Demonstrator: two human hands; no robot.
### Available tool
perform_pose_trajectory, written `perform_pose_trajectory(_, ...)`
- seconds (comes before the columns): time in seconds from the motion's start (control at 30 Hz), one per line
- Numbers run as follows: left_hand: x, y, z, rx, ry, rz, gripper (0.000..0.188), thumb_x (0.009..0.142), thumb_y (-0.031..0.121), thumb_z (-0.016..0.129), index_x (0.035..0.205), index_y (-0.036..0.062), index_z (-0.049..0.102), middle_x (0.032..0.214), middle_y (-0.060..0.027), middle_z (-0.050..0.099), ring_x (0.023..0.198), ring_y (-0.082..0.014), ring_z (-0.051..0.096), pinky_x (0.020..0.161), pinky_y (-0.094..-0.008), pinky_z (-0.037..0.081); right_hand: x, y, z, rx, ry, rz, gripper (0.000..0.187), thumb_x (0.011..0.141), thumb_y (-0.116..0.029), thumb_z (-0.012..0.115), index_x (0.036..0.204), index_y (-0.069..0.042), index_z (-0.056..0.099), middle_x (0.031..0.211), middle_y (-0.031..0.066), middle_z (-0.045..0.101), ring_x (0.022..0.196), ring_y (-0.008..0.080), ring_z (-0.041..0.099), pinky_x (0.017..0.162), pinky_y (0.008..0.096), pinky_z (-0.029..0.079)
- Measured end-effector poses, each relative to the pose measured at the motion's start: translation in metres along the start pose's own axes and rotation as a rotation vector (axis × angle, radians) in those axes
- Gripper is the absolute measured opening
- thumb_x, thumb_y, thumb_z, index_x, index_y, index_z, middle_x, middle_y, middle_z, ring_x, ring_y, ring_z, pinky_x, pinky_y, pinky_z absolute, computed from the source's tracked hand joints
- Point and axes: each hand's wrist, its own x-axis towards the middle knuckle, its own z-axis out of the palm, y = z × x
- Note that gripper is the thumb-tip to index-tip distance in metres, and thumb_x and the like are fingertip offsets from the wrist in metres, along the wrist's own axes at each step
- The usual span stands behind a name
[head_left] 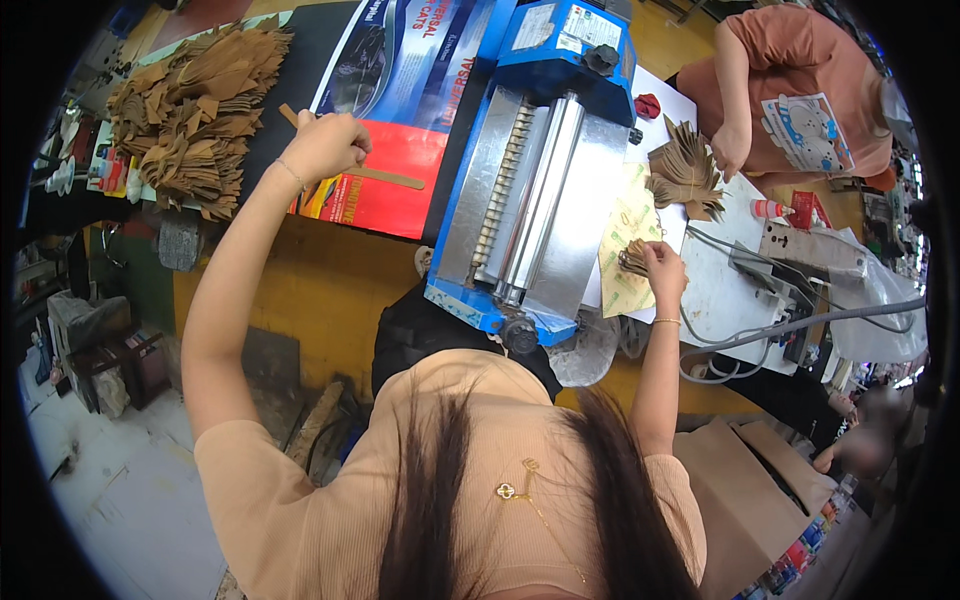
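Note:
My left hand (325,148), fingers closed, is over a red and blue printed sheet (400,205) left of the machine. A thin brown strip (385,178), like leather or card, runs out from under its fingers. Another brown end (289,114) shows behind the knuckles; whether it is the same piece I cannot tell. My right hand (665,275) pinches a small bundle of brown strips (632,258) above yellowish patterned paper (622,290). Between my hands stands a blue and silver roller machine (545,190) with a shiny metal roller.
A big heap of brown pieces (205,110) lies at the far left. On the right, a co-worker's hand (732,148) is beside a fanned brown stack (687,172). Grey cables (740,345), a red-and-white bottle (770,209) and a plastic bag (875,320) are near the right.

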Motion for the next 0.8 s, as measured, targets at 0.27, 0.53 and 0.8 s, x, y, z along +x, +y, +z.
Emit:
perform_pose_trajectory(0.27, 0.026, -0.029, 0.038, -0.537, 0.070, 0.064, 0.013, 0.079, 0.003, 0.064, 0.089, 0.0020, 0.070, 0.081, -0.0115, 0.069, 0.078, -0.0204, 0.065, 0.073, -0.0338, 0.047, -0.022, 0.039, 0.019, -0.035, 0.065, 0.006, 0.022, 0.082, -0.018, 0.066, 0.090, 0.002, 0.069, 0.084, 0.0183, 0.068, 0.077, 0.0289, 0.067, 0.072, 0.0364, 0.051)
perform_pose_trajectory(0.53, 0.074, -0.112, 0.137, -0.557, 0.148, -0.129, 0.019, 0.074, -0.005, 0.062, 0.091, -0.0044, 0.068, 0.078, -0.0110, 0.065, 0.074, -0.0177, 0.064, 0.069, -0.0295, 0.050, -0.023, 0.045, 0.020, 0.008, 0.051, 0.063, 0.023, 0.084, -0.021, 0.065, 0.094, 0.000, 0.069, 0.085, 0.0151, 0.070, 0.079, 0.0244, 0.068, 0.074, 0.0336, 0.052)
perform_pose_trajectory(0.8, 0.070, -0.142, 0.148, -0.922, 0.152, -0.344, 0.046, 0.078, -0.010, 0.056, 0.123, 0.0008, 0.056, 0.078, -0.0059, 0.061, 0.067, -0.0121, 0.062, 0.065, -0.0246, 0.051, -0.024, 0.060, 0.025, -0.041, 0.133, -0.003, 0.021, 0.084, -0.016, 0.065, 0.097, 0.000, 0.068, 0.090, 0.0158, 0.068, 0.079, 0.0254, 0.067, 0.073, 0.0337, 0.052)
